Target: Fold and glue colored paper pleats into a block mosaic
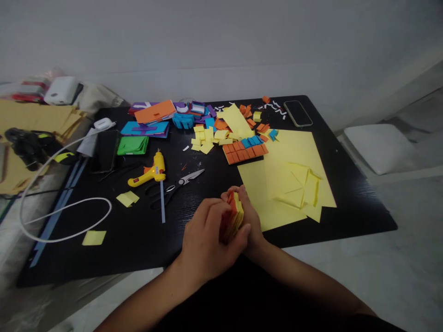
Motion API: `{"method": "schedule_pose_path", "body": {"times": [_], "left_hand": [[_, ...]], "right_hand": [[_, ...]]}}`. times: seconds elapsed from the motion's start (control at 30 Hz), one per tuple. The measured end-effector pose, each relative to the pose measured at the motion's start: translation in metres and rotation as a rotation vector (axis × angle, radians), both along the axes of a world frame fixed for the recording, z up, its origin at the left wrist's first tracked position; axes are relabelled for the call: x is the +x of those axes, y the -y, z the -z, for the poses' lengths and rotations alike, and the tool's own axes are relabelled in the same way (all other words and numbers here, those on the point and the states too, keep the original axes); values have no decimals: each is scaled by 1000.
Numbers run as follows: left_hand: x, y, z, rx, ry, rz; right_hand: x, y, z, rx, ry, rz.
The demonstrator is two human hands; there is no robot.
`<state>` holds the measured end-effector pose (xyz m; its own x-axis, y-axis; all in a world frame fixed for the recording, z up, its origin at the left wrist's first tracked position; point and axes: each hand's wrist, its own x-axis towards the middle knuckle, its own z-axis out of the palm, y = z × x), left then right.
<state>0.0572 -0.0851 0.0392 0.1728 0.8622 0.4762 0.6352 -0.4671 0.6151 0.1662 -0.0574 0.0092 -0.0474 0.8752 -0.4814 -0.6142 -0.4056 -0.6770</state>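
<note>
Between my two hands, at the front edge of the table, is a small bundle of orange and yellow paper (238,213). My left hand (207,235) is curled round its near left side, fingers bent over the top. From the right, my right hand (253,226) closes on the same bundle, and the palms hide much of it. Beyond the hands lies an orange and blue folded-paper strip (244,152), beside large yellow paper sheets (287,147). A folded yellow paper piece (301,189) rests on these sheets.
Left of my hands lie scissors (180,182) and a yellow glue gun (152,171). Behind are coloured paper stacks (152,124) and loose yellow paper pieces (204,138). A phone (297,114) sits at the back right. A white cable (69,240) loops over the left side.
</note>
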Motion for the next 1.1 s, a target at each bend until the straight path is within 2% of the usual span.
{"method": "schedule_pose_path", "body": {"times": [0.1, 0.23, 0.4, 0.63, 0.77, 0.93, 1.1], "left_hand": [[-7, 1, 1, -108, 68, 45], [-19, 3, 7, -227, 107, 100], [-32, 6, 15, -356, 132, 142], [-42, 11, 30, -599, 489, 193], [-47, 8, 30, -647, 666, 211], [-58, 2, 22, -633, 634, 218], [-64, -1, 19, -559, 445, 208]], "right_hand": [[-1, -2, -4, -109, -140, 58], [4, -3, -4, -165, -136, -14], [11, -4, -6, -108, -129, -138], [12, -6, -9, -64, -216, -278], [21, -8, -10, -71, -208, -376], [32, -10, -12, -106, -185, -525], [36, -13, -12, -49, -45, -614]]}}
